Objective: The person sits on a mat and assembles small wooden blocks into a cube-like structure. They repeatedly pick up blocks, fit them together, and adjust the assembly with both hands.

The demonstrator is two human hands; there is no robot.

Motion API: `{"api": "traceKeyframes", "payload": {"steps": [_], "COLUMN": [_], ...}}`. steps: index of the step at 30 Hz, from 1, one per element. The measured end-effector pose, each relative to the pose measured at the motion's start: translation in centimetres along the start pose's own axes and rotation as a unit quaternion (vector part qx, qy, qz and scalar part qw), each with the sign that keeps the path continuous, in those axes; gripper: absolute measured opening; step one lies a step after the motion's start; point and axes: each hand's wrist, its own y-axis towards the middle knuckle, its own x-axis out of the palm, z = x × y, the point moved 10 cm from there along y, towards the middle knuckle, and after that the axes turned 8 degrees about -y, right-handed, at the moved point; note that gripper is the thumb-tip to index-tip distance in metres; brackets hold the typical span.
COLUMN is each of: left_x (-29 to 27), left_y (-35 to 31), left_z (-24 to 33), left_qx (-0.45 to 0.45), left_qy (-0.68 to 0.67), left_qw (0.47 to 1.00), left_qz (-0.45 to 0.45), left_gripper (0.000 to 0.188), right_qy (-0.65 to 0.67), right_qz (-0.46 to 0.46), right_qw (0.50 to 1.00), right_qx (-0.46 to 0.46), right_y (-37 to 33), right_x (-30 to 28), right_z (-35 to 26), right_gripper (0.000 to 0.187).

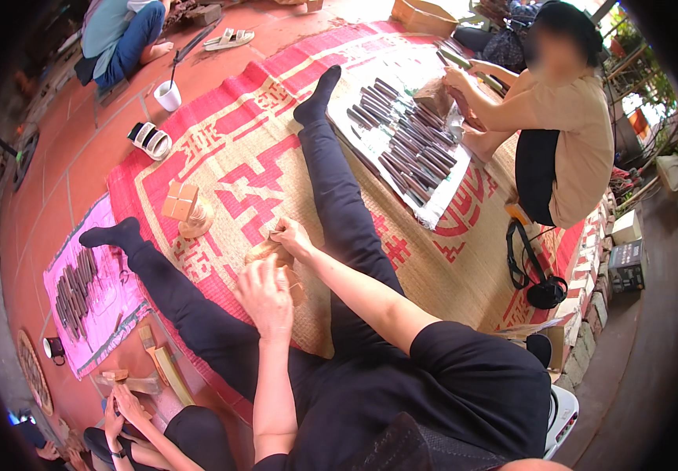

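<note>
I sit with my legs stretched apart on a patterned straw mat (276, 166). Between my legs is a light wooden carving (260, 250), rounded on top with a blocky lower part. My left hand (267, 297) curls round its near side, palm down. At the far side of the carving, my right hand (295, 238) has its fingers pinched together; a small dark bit shows at the fingertips, too small to name. A second wooden carving (195, 221), with a square block at one end, lies on the mat beyond my left knee.
Many dark-handled carving tools (417, 145) lie on a white cloth to my right, where a person (566, 118) squats working. More tools (76, 292) rest on a pink cloth (123, 294) at left. Another person's hands (125, 410) work at lower left. A white cup (168, 96) stands beyond the mat.
</note>
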Motion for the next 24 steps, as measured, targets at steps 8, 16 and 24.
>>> {"api": "traceKeyframes", "payload": {"steps": [8,16,24], "left_x": [1.8,1.7,1.2], "left_y": [0.3,0.7,0.5], "left_z": [1.7,1.0,1.7], "left_qx": [-0.002,0.035,0.067], "left_qy": [0.043,0.029,0.012], "left_qw": [0.998,0.998,0.998], "left_qz": [-0.040,-0.034,-0.009], "left_gripper": [0.033,0.026,0.026], "right_qy": [0.022,0.059,0.142], "right_qz": [-0.025,-0.119,-0.294], "right_qw": [0.999,0.990,0.945], "right_qx": [-0.006,-0.055,0.017], "right_y": [-0.6,-0.8,1.0], "right_x": [-0.4,0.2,2.3], "right_z": [-0.5,-1.9,0.9], "right_gripper": [0.026,0.019,0.017]}}
